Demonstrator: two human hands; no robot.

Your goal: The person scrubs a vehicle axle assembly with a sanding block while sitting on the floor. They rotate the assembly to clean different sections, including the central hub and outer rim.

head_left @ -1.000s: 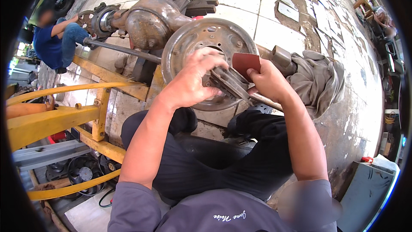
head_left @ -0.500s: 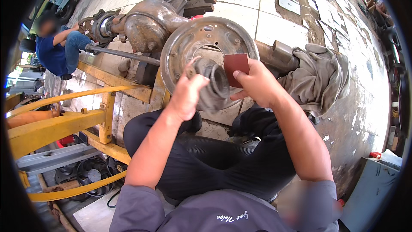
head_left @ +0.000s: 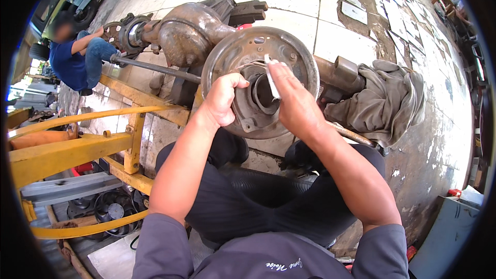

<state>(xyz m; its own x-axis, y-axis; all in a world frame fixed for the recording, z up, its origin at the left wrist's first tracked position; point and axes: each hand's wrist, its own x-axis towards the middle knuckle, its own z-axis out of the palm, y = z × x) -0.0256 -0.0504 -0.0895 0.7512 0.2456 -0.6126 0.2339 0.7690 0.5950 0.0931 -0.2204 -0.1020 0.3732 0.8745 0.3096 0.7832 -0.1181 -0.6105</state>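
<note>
In the head view, the left hand (head_left: 225, 101) is grasping the left side of a collared metal part (head_left: 250, 113), with its thumb lying along the upper edge and its other fingers curling behind, partly hidden. The metal part is sitting between the two hands, its round opening facing right and toward the wearer. The right hand (head_left: 300, 104) is holding a thin pale sheet (head_left: 273, 86) under its nearly straight fingers, the sheet standing edge-on at the right side of the opening; whether it is touching the inner wall cannot be told.

Just beyond the hands, a large round metal plate (head_left: 261, 44) is standing upright, and a rusty axle housing (head_left: 183, 39) is bulging out at its far left. A long metal shaft (head_left: 155, 70) is running left from near the plate. To the right, a crumpled grey-brown cloth (head_left: 387, 98) is draping over the tube. On the near left, a yellow frame (head_left: 67, 152) is stretching across, with a black fan (head_left: 114, 210) lying below it. At the far left, another person (head_left: 72, 62) in a blue shirt is sitting low, reaching toward the axle's other end. A grey-blue metal box (head_left: 439, 237) is standing at the near right.
</note>
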